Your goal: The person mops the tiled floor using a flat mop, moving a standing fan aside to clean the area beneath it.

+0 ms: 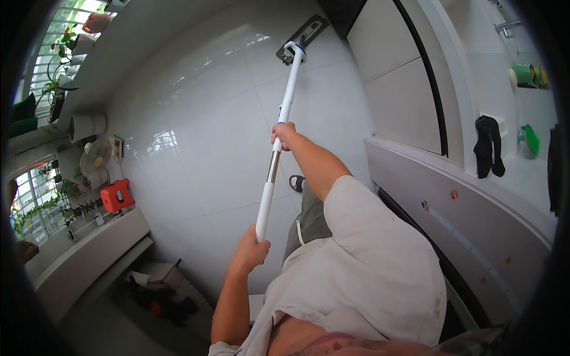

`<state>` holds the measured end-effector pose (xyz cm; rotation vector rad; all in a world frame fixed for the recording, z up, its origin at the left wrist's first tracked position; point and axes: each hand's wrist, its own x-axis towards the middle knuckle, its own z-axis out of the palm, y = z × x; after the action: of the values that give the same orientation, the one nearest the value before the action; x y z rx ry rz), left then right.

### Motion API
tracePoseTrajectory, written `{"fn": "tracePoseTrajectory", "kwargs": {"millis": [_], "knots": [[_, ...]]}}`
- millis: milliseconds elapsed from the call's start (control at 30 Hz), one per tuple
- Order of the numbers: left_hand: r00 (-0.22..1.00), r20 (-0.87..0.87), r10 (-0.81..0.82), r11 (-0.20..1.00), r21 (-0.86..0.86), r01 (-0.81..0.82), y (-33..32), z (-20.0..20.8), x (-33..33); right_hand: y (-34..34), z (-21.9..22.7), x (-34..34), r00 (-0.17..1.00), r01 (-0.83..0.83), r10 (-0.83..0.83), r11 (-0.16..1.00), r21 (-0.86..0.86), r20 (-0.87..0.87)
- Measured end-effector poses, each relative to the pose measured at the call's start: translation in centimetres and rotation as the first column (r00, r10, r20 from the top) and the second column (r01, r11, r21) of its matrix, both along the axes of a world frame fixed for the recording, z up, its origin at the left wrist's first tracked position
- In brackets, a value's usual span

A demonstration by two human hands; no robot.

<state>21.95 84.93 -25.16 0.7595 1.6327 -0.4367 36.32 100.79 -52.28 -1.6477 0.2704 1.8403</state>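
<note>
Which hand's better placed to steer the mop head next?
Likely the right hand: it grips the white pole farther forward, nearer the mop head; the left hand grips farther back.

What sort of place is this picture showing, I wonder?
Probably a home, perhaps its balcony or utility area: potted plants near windows, a fan, and what looks like a metal tap.

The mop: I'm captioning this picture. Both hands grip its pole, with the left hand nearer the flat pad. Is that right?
Not quite: the head view shows the right hand nearer the flat pad, and the left hand at the opposite end. Both do grip the pole.
</note>
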Motion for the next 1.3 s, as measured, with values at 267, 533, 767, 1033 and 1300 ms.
{"fn": "tracePoseTrajectory", "kwargs": {"millis": [267,533,767,1033,1300], "knots": [[0.942,0.247,0.226,0.966,0.068,-0.25,-14.7,0.2,-10.0,-16.0,5.3,-8.6,0.984,-0.161,0.172,0.969,-0.188,0.044],[0.955,0.168,0.246,0.967,-0.109,-0.23,4.9,-3.4,0.0,6.9,-0.3,1.6,0.925,-0.177,0.205,0.978,-0.113,0.321],[0.517,0.19,0.835,0.483,-0.704,-0.52,13.4,-2.4,-2.9,13.6,2.8,2.2,0.793,-0.426,0.408,0.902,-0.067,0.453],[0.365,0.071,0.928,0.267,-0.81,-0.523,18.1,-2.0,-1.3,18.1,4.0,4.8,0.951,-0.057,0.035,0.997,0.06,0.308],[0.539,0.225,0.812,0.531,-0.67,-0.519,24.9,-6.0,0.9,26.6,-0.1,8.4,0.968,0.11,-0.1,0.994,-0.029,0.232]]}}
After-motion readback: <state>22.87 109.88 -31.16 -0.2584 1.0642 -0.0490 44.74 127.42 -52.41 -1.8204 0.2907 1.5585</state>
